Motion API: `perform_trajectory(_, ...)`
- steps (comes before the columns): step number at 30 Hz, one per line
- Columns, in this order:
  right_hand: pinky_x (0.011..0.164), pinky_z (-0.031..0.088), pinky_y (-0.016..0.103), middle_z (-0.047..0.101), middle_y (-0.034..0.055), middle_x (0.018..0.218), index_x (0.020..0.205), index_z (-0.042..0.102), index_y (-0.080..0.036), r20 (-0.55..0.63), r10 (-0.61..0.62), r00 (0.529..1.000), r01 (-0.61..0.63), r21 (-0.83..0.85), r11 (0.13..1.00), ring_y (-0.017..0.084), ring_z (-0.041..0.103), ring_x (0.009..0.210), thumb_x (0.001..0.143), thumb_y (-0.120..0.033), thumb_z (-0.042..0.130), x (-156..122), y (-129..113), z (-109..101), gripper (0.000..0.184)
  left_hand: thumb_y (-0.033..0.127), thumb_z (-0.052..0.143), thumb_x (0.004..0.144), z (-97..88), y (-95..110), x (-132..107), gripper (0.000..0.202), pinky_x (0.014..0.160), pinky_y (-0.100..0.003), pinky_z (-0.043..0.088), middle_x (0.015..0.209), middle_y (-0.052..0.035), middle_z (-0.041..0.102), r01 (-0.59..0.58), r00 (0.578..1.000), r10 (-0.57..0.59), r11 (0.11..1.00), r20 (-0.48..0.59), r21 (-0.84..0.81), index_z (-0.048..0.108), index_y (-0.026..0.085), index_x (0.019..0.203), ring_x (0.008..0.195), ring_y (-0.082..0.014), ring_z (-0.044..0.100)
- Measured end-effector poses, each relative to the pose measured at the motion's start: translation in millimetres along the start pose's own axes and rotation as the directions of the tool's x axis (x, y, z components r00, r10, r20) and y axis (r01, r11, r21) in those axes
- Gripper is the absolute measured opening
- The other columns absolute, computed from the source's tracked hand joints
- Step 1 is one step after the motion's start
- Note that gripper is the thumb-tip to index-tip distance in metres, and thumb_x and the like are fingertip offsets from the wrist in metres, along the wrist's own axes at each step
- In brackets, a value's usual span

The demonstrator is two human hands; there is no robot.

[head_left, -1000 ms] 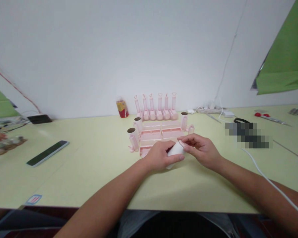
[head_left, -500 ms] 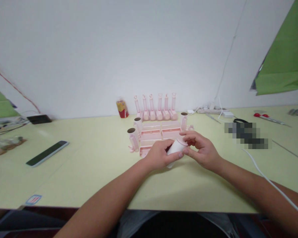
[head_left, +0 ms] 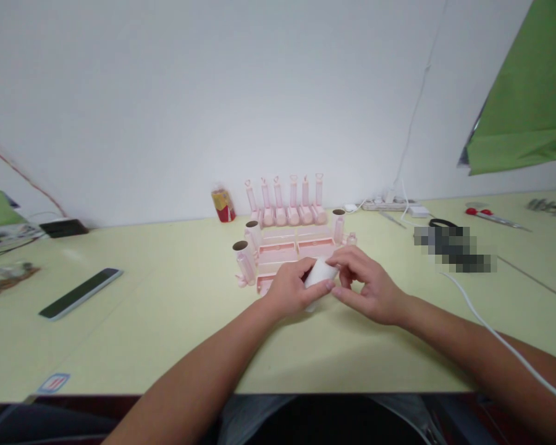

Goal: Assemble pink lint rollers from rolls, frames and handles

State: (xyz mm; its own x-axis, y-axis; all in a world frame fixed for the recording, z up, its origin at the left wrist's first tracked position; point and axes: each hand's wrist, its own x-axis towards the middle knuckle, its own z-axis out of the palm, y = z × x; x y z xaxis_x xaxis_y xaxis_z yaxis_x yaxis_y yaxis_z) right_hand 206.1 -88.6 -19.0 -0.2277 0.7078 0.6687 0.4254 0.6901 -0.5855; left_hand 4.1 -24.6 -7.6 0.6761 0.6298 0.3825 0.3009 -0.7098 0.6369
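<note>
My left hand is wrapped round a white paper roll, held just above the pale yellow table. My right hand touches the roll's right end with curled fingers pinching at it. Directly behind the hands lie pink plastic trays. Pink rollers with brown cardboard cores stand at the trays' left, and another one stands at the right. A row of several pink handles stands upright by the wall.
A dark phone lies at the left. A red and yellow packet stands by the wall. A power strip, red-handled scissors and a white cable are at the right. Green sheets hang at the right.
My right hand's fingers have shifted over the roll's end, from reaching across its top to pinching at its side. Both hands with the roll sit slightly further left in view.
</note>
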Motion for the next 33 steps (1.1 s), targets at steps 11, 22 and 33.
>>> perform_trajectory(11, 0.066, 0.050, 0.030, 0.063, 0.0045, 0.093, 0.118, 0.058, -0.024, 0.043, 0.116, 0.992, -0.116, -0.001, 0.993, 0.016, 0.058, 0.073, 0.089, -0.027, 0.060, -0.1, 10.0, 3.3, 0.029, 0.047, 0.063, 0.086, -10.9, -10.6, 5.1, 0.073, 0.056, -0.022, 0.040, 0.085, -0.0013, 0.060, 0.013, 0.931, -0.113, 0.961, -0.347, -0.278, 0.027, 0.022, 0.145, 0.061, -0.0114, 0.051)
perform_trajectory(22, 0.084, 0.048, 0.037, 0.068, 0.0092, 0.102, 0.108, 0.064, -0.019, 0.470, 0.164, 0.867, -0.007, -0.318, 0.948, 0.024, 0.061, 0.094, 0.084, -0.024, 0.062, -1.8, 8.0, 21.5, 0.025, 0.049, 0.062, 0.086, -15.2, -19.9, 11.0, 0.047, 0.049, -0.020, 0.042, 0.081, 0.0009, 0.055, 0.011, 0.862, -0.225, 0.904, -0.454, -0.427, 0.043, 0.023, 0.122, 0.058, -0.0098, 0.050)
perform_trajectory(33, 0.088, 0.045, 0.037, 0.064, 0.0108, 0.116, 0.129, 0.054, -0.022, 0.424, 0.254, 0.869, -0.087, -0.375, 0.923, 0.026, 0.060, 0.103, 0.084, -0.037, 0.067, -1.5, 9.5, 23.9, 0.050, 0.045, 0.067, 0.080, -11.3, -19.0, 16.9, 0.044, 0.056, -0.022, 0.046, 0.077, 0.0039, 0.056, 0.061, 0.843, -0.362, 0.798, -0.397, -0.600, 0.041, 0.022, 0.107, 0.060, -0.0105, 0.054)
